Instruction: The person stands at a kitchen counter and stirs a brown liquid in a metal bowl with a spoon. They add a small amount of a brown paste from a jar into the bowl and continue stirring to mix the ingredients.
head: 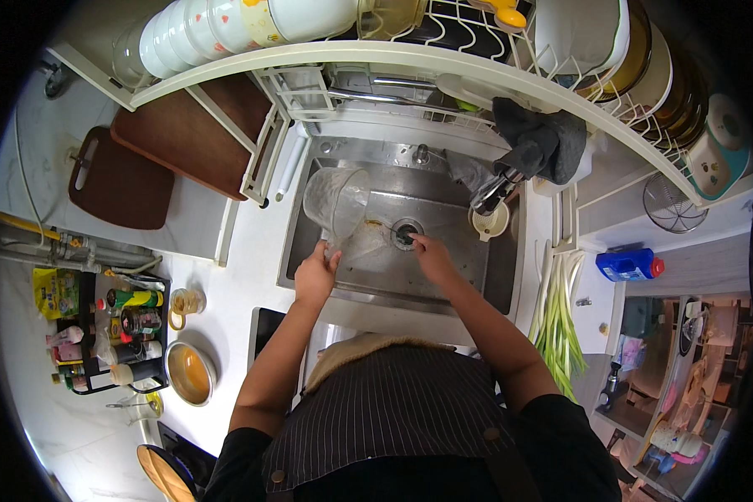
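Note:
In the stainless steel sink [439, 270], a clear plastic container [336, 197] is tilted on its side, its wide mouth towards the right. My left hand [317, 273] grips the container at its near end, over the sink's front left part. My right hand [433, 254] reaches to the sink drain [406, 234], fingertips at its rim. A thin dark line runs left from those fingertips to a small brownish thing; whether my fingers hold it is too small to tell. Wet, shiny patches cover the sink floor between my hands.
A cream strainer [491, 221] sits at the sink's right, under the faucet [497, 191] with a dark cloth [536, 141] above. Spring onions [555, 320] lie on the right counter. Left are a steel bowl [190, 373], a glass jar [187, 301] and cutting boards [122, 179]. A dish rack [414, 53] overhangs the sink.

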